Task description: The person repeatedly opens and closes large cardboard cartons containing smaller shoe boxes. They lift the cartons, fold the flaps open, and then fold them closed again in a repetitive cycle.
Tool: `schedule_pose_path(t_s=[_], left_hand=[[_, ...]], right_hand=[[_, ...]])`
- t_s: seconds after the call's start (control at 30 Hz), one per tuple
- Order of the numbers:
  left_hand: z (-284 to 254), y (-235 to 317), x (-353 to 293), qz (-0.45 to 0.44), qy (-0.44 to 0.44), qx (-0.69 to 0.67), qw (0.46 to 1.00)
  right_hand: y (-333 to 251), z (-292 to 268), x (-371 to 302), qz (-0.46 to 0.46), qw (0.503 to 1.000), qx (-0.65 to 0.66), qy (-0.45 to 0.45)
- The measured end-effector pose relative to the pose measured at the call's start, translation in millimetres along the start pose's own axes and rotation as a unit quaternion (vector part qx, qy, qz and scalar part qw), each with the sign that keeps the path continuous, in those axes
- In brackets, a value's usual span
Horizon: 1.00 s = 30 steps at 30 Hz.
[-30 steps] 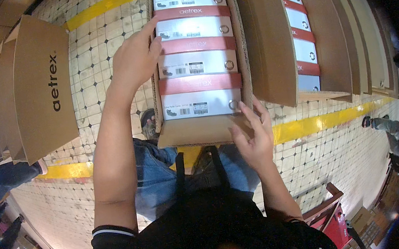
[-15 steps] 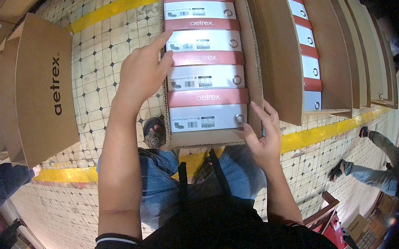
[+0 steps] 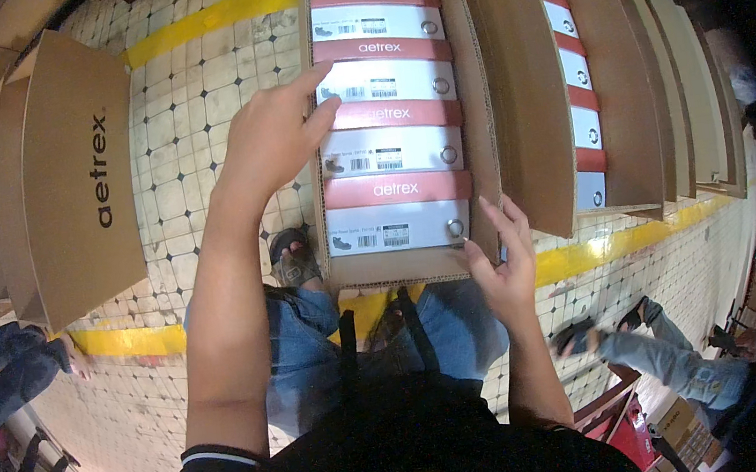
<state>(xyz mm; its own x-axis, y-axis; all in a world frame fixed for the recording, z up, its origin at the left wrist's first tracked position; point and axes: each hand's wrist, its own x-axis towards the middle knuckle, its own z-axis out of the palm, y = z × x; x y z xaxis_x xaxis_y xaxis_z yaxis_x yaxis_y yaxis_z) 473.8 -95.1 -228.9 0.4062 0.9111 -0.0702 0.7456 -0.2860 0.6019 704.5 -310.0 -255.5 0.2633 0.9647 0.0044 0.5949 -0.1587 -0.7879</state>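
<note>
A long open cardboard carton stands before me, holding a row of white shoe boxes with red lids. Each end label carries a small shoe picture and a barcode, with a round ring hole to the right. My left hand reaches over the carton's left wall, index finger and thumb spread apart at the left end of the middle box. At the carton's near right corner is my right hand, its fingers stretched along the outside of the right wall and the thumb by the front edge. Neither hand grasps a box.
Another open carton of similar shoe boxes stands to the right, with further cartons beyond. Tall brown cartons line the left. Yellow tape crosses the tiled floor. A person's legs are at the right; another person's are at the left.
My left hand has shifted slightly right along the box end, and my right hand has barely moved. The person at the right has stepped closer, toward the left.
</note>
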Motion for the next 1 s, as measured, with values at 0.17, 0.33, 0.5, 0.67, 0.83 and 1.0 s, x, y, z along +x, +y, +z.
schedule_pose_path(t_s=[0.17, 0.33, 0.5, 0.67, 0.83, 1.0], left_hand=[[1.5, -3.9, 7.2, -0.02, 0.051, -0.062, 0.997], [0.9, -2.1, 13.6, -0.05, 0.018, -0.059, 0.997], [-0.4, -3.6, 18.5, -0.046, 0.033, -0.057, 0.997], [-3.0, -6.1, 20.7, -0.045, 0.044, -0.059, 0.996], [-8.4, -9.8, 23.4, -0.054, 0.064, -0.09, 0.992], [-14.0, -13.2, 29.2, -0.067, 0.111, -0.119, 0.984]], right_hand=[[-2.6, -2.6, 2.9, -0.008, 1.0, -0.01, -0.014], [-15.0, -9.8, 12.0, 0.009, 0.997, -0.043, -0.065], [-26.6, -6.8, 38.4, 0.042, 0.993, -0.093, -0.058], [-21.5, 5.6, 63.6, 0.095, 0.989, -0.101, -0.055], [-15.8, 8.6, 66.6, 0.114, 0.99, -0.066, -0.051], [-16.0, 6.6, 65.8, 0.122, 0.989, -0.07, -0.053]])
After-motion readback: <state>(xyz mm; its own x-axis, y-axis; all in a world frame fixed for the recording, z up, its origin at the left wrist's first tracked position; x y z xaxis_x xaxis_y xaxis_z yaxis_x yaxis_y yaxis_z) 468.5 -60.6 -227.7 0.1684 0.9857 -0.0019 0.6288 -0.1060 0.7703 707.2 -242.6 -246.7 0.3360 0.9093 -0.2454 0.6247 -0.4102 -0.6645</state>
